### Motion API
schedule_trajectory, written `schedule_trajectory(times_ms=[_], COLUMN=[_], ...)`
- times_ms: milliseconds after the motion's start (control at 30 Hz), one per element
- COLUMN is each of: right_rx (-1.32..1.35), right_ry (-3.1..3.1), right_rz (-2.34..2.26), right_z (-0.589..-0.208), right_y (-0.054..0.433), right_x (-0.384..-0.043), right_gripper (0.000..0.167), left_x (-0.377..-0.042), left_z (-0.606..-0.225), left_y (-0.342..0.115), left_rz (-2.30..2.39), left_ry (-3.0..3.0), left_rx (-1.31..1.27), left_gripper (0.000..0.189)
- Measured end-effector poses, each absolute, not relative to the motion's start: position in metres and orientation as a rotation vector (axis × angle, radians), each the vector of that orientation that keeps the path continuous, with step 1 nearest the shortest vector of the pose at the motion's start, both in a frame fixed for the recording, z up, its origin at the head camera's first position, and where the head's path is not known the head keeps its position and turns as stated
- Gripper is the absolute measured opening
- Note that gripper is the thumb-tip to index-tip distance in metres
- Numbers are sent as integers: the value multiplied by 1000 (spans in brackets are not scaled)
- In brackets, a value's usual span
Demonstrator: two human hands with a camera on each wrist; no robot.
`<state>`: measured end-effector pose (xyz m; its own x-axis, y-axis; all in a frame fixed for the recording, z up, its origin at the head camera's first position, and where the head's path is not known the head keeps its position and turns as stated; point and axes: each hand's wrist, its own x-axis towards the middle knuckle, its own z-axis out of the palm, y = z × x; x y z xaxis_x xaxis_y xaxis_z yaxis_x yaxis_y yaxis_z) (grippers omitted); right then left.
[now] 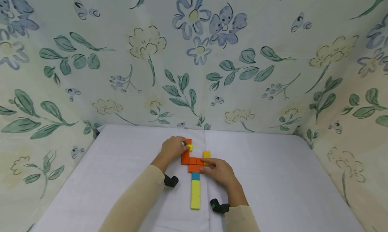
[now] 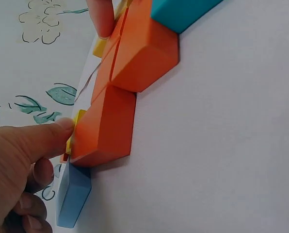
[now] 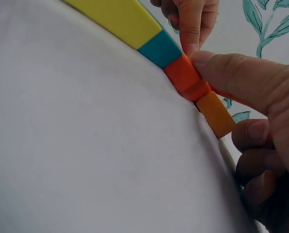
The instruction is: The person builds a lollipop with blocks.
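Note:
My left hand is at the upper end of a row of flat-laid toy blocks. Its thumb and fingers pinch a small yellow block beside an upright run of orange blocks. Just under this hand a light blue block shows in the left wrist view. Lower right, my right hand grips the end of the middle orange blocks, thumb at the near side and forefinger at the far side. An orange-yellow block lies by its curled fingers.
A teal block and a long yellow-green strip continue the figure toward me. The blocks lie on a white cloth. Floral fabric walls off the back and sides. Black wrist cameras are strapped to both arms.

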<state>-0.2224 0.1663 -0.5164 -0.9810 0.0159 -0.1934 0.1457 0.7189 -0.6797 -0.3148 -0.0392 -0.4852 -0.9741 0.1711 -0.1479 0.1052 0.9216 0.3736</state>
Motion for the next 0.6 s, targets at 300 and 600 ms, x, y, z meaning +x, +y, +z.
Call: schedule_trajectory(times_ms=[300,600], right_rx=[128,114], right_ry=[2755,2767], right_rz=[-1093,-1084], right_z=[-517,-518], right_y=[165,166], right_x=[-222,-223], right_gripper=[41,41], left_x=[-320,-324], left_z=[-491,-493], left_y=[-42,-37], left_rz=[628,622], left_ry=[2902,2912], left_rx=[187,189], left_gripper=[33,35])
